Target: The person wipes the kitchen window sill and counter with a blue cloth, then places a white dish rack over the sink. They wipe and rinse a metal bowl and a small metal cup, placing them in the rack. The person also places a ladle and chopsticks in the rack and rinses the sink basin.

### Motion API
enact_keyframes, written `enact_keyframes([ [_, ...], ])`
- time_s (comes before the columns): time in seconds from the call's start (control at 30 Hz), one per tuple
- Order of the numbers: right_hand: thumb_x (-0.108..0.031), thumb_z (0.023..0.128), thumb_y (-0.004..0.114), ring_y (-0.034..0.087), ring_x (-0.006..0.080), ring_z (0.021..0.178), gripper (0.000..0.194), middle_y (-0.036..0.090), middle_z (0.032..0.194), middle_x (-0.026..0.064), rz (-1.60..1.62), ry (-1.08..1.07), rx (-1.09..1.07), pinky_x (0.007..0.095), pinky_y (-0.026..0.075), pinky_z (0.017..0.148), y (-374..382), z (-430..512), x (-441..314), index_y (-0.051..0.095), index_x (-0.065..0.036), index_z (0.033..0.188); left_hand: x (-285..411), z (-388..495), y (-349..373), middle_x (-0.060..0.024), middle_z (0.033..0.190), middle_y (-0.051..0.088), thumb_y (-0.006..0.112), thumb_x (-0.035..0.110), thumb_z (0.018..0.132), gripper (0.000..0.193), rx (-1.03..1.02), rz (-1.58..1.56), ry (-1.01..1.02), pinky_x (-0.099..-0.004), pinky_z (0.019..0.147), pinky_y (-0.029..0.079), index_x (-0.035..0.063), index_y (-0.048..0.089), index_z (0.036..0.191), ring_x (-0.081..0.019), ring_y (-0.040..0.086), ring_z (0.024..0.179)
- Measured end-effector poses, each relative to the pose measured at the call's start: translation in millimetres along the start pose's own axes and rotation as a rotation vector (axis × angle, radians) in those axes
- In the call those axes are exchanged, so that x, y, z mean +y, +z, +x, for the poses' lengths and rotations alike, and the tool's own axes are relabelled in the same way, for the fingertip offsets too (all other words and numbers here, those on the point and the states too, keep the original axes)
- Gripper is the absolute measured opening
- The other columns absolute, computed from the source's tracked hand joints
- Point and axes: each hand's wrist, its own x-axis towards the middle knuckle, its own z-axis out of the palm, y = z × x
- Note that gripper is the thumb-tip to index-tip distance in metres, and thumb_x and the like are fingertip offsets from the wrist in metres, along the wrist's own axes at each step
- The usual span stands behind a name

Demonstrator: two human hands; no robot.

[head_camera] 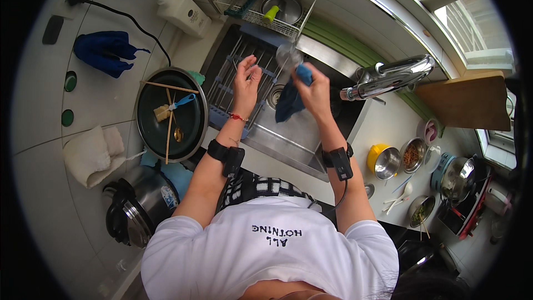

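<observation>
My right hand [313, 87] grips a blue cloth [289, 100] that hangs over the steel sink [287, 133]. A clear, rounded transparent item [288, 56], blurred, shows just beyond the cloth; whether that hand touches it, I cannot tell. My left hand [246, 85] holds nothing, its fingers apart and slightly curled, above the metal and blue plastic drying rack [225, 77] laid across the sink's left part. Between the hands and below them, the sink drain [275, 95] is partly covered by the cloth.
Right of the sink rises a chrome faucet [387, 77]. A large dark pan [156, 133] holding chopsticks, a blue-handled brush and a spoon lies left. A wire basket [287, 29] stands behind the sink. Along the right counter are a yellow-sided metal bowl [385, 162] and several food bowls.
</observation>
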Motion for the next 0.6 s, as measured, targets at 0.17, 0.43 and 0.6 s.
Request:
enact_keyframes([
  [0.17, -0.010, 0.079, 0.069, 0.064, 0.0357, 0.079, 0.026, 0.063, 0.090, 0.0100, -0.510, -0.352, 0.509, 0.0444, 0.050, 0.064, 4.3, 81.5, -13.9, 0.065, -0.016, 0.104, -74.9, 33.1, -38.7, -0.0177, 0.119, 0.056, 0.071, 0.013, 0.085, 0.036, 0.258, 0.732, -0.131, -0.0396, 0.085, 0.052, 0.0011, 0.056, 0.115, -0.0320, 0.061, 0.101],
  [0.43, -0.005, 0.080, 0.064, 0.067, 0.0307, 0.083, 0.034, 0.062, 0.105, 0.0058, -0.772, -0.199, 0.400, 0.0429, 0.054, 0.067, 30.2, 153.9, -14.1, 0.070, -0.022, 0.109, -128.0, 33.4, -57.2, -0.0208, 0.116, 0.056, 0.073, 0.008, 0.079, 0.030, 0.302, 0.989, -0.214, -0.0490, 0.086, 0.051, 0.0022, 0.058, 0.105, -0.0430, 0.059, 0.104],
  [0.6, -0.005, 0.078, 0.067, 0.068, 0.0312, 0.090, 0.048, 0.063, 0.114, 0.0036, -0.697, -0.184, 0.385, 0.0425, 0.055, 0.073, 25.0, 146.9, -8.0, 0.066, -0.026, 0.121, -128.8, 35.4, -64.0, -0.0187, 0.104, 0.060, 0.069, 0.004, 0.079, 0.018, 0.271, 0.977, -0.104, -0.0484, 0.078, 0.051, 0.0028, 0.061, 0.096, -0.0397, 0.062, 0.093],
])
